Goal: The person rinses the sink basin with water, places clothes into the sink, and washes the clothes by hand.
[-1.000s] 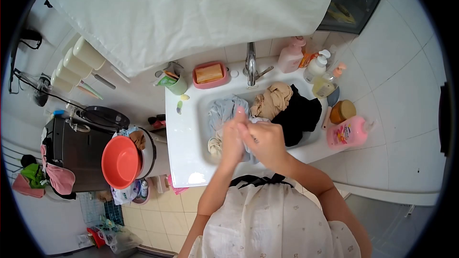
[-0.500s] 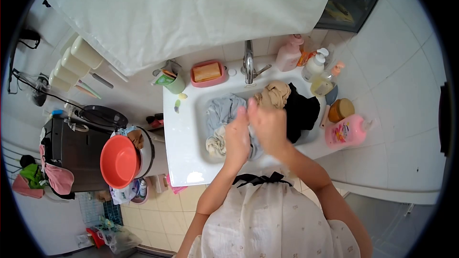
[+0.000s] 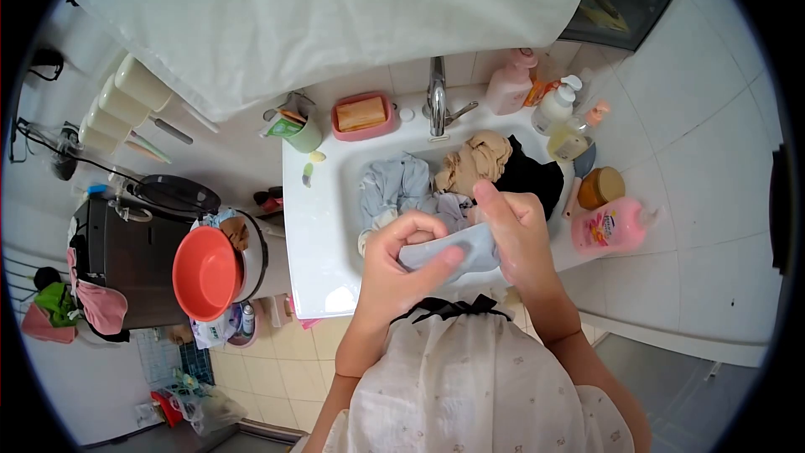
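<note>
A light grey-blue cloth (image 3: pixel 465 250) is stretched between my two hands above the front of the white sink (image 3: pixel 337 226). My left hand (image 3: pixel 402 264) grips its left end, thumb on top and fingers curled behind. At its right end my right hand (image 3: pixel 521 239) is closed on it, thumb pointing up. Behind the hands, in the basin, lie a light blue garment (image 3: pixel 394 187), a beige cloth (image 3: pixel 476 161) and a black cloth (image 3: pixel 535 178). Part of a cream cloth (image 3: pixel 366 235) shows beside my left hand.
A chrome faucet (image 3: pixel 437 101) stands behind the basin, with a pink soap dish (image 3: pixel 363 116) and green cup (image 3: pixel 303 134) to its left. Several bottles, a brown jar (image 3: pixel 601 190) and a pink bottle (image 3: pixel 610 226) line the right. A red basin (image 3: pixel 206 273) is at left.
My hands were pressed close together over the sink. Now they are lower and farther apart, nearer my body, with the grey-blue cloth spread between them.
</note>
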`<move>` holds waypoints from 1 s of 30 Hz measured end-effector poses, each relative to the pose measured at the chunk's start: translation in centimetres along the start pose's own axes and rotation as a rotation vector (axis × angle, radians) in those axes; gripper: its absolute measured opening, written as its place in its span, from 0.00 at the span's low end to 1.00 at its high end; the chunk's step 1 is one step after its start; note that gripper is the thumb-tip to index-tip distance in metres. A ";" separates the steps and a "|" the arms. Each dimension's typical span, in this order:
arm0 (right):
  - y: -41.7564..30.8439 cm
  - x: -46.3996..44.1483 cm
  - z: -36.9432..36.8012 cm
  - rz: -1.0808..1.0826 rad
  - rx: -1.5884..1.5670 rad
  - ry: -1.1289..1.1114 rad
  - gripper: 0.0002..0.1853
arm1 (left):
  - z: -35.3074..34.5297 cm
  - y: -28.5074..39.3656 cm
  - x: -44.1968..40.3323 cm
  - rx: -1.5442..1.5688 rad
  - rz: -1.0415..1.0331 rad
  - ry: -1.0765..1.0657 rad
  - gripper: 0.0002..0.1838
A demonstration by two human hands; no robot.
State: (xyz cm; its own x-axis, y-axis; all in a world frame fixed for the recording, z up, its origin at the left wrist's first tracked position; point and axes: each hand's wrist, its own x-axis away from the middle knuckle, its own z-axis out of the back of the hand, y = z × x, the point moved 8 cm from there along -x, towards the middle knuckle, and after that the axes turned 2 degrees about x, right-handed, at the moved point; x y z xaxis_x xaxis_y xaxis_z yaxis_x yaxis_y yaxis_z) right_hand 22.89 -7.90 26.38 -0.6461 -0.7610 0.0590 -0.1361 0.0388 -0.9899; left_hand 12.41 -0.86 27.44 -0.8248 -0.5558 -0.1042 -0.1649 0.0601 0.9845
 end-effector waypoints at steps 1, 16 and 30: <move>-0.3 0.2 -0.1 0.016 0.011 -0.004 0.24 | -0.1 0.3 0.1 0.001 0.001 0.004 0.09; 0.8 -0.4 0.1 0.034 0.162 -0.029 0.24 | 0.5 -0.4 -0.4 -0.031 0.012 0.055 0.12; 27.2 -17.0 5.3 0.048 1.122 0.084 0.09 | 8.5 -31.1 -13.0 -0.682 0.246 -0.290 0.10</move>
State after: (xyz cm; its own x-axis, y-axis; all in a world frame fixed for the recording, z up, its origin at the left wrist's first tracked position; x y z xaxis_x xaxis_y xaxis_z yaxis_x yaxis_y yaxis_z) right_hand 34.15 2.63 -2.22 -0.6866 -0.7269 -0.0160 0.6158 -0.5696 -0.5444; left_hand 23.68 11.61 -3.04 -0.9186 -0.3475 0.1884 0.3324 -0.4214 0.8438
